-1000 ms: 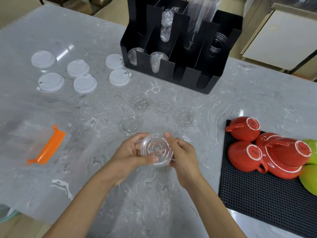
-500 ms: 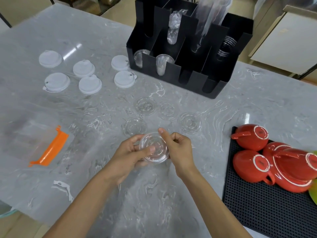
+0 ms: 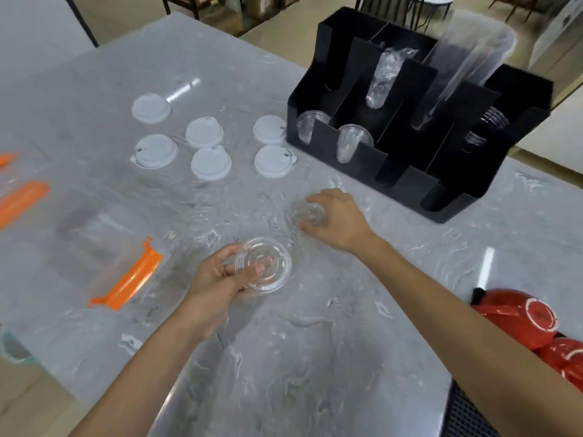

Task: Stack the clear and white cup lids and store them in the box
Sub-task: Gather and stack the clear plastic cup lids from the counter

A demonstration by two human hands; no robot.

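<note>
My left hand (image 3: 217, 279) grips a stack of clear lids (image 3: 263, 264) a little above the grey marble table (image 3: 315, 357), thumb across its top. Farther right, my right hand (image 3: 339, 220) has its fingers curled around another clear lid (image 3: 306, 214) lying on the table. Several white lids (image 3: 210, 164) lie spread out at the back left. The black organiser box (image 3: 407, 184) stands at the back right, with clear cups and lids in some of its slots.
Clear bags with orange zip strips (image 3: 129, 280) lie at the left. Red cups (image 3: 520, 313) sit upside down on a black mat (image 3: 467, 414) at the right edge. A tall clear cup sleeve leans out of the box.
My right hand let go of the stack and reached forward to a clear lid on the table. The left hand alone now holds the stack. The view shifted to the left.
</note>
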